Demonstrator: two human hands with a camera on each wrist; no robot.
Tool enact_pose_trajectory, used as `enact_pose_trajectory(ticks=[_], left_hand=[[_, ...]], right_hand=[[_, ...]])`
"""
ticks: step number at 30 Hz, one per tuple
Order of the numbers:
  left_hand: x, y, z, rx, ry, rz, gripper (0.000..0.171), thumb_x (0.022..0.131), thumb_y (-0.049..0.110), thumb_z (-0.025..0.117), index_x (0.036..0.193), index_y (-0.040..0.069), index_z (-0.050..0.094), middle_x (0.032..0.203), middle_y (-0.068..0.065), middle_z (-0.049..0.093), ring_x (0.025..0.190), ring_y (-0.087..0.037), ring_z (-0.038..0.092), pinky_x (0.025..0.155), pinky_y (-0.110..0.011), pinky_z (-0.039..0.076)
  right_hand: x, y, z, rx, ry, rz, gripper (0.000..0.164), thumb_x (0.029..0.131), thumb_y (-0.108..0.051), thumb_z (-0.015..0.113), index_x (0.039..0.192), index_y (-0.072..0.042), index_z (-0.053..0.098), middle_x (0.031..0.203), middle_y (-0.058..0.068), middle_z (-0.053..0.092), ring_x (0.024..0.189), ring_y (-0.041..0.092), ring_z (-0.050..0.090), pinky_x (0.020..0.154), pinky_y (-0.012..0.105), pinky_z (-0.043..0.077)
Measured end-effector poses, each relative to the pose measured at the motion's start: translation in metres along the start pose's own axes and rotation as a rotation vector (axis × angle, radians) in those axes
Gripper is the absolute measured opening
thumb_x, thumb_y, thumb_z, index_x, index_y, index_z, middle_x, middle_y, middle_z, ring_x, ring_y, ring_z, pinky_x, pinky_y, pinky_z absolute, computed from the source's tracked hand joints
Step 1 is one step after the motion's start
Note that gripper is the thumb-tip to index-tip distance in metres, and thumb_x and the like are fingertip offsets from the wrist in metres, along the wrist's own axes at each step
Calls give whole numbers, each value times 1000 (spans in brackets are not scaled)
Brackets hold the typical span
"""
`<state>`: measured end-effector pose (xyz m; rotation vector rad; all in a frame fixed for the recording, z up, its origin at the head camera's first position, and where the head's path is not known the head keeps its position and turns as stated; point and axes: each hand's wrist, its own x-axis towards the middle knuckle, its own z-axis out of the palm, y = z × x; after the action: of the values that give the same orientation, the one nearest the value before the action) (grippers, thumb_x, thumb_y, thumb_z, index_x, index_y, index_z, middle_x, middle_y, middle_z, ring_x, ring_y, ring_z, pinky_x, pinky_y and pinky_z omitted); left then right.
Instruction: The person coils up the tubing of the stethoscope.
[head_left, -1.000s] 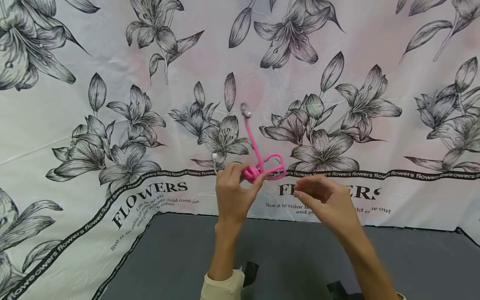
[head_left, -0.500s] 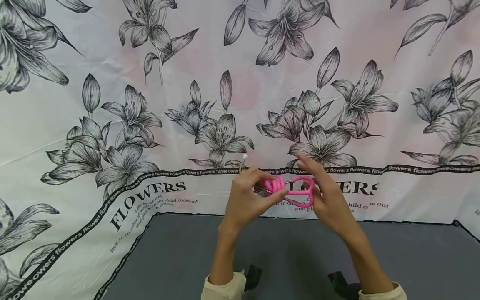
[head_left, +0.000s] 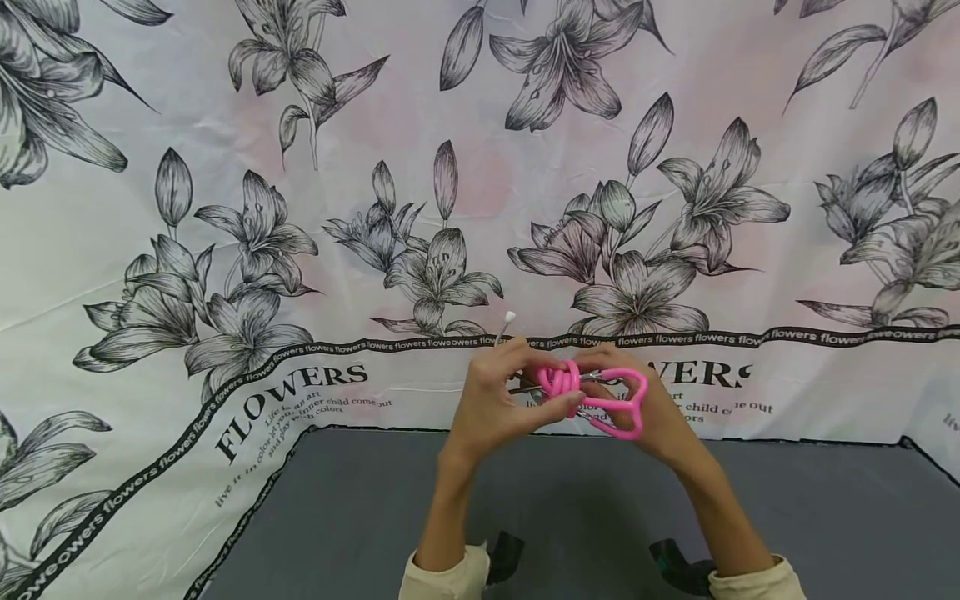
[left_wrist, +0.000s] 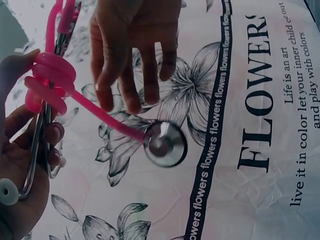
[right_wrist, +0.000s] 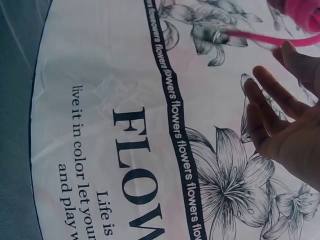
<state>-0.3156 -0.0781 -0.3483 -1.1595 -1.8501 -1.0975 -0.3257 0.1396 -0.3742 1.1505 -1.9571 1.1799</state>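
Observation:
A stethoscope with pink tubing [head_left: 561,380] is held up in front of the body, the tubing wound in loops around its metal ear tubes. My left hand [head_left: 483,404] grips it at the wound part, thumb and fingers on either side. One white ear tip [head_left: 510,317] sticks up above that hand. From the coil a length of tubing runs to the round metal chest piece [left_wrist: 166,144], hanging free in the left wrist view and blurred in the right wrist view. My right hand [right_wrist: 290,110] is beside the tubing, fingers loosely extended, holding nothing; the pink loop overlaps it in the head view.
A white cloth [head_left: 420,392] printed with black lilies and lettering rises behind the hands. Below it lies a dark grey surface [head_left: 360,500]. Black straps [head_left: 507,557] show near both cream sleeve cuffs [head_left: 446,573].
My left hand has moved right and turned the stethoscope, and its chest piece has swung down from above the hand. My right hand has risen, then come in behind the pink loop.

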Motion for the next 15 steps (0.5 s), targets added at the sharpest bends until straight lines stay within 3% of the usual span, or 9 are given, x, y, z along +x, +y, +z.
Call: enact_pose_trajectory(ticks=[3,7,9,15], left_hand=[[1,2,1,-12,3,2,28,77,10,89,102,3,77,81,-6,66,75,-14,57,68,-21,52],[1,2,-1,-16,13,-4,28,77,10,89,101,3,77,81,-7,67,75,-14,58,69,-22,53],[0,2,-1,-17,17,-2,28,77,9,89,101,3,77,81,-7,67,75,-14,58,68,-23,54],[0,-2,-1,-10,19,27,26,78,11,88,100,4,76,80,-6,66,73,-14,55,66,-22,51]], right_hand=[[-1,-4,1,6,5,30,34,82,19,70,113,5,69,116,17,70,116,-10,58,98,8,46],[0,-8,1,-67,32,147,32,92,7,71,121,0,60,118,11,70,111,-6,58,94,12,45],[1,-8,2,-75,32,168,35,91,5,72,124,-1,59,120,11,68,113,-5,57,96,12,44],[-2,-2,4,-23,-1,27,47,77,19,74,121,4,66,118,22,69,115,-12,57,100,6,41]])
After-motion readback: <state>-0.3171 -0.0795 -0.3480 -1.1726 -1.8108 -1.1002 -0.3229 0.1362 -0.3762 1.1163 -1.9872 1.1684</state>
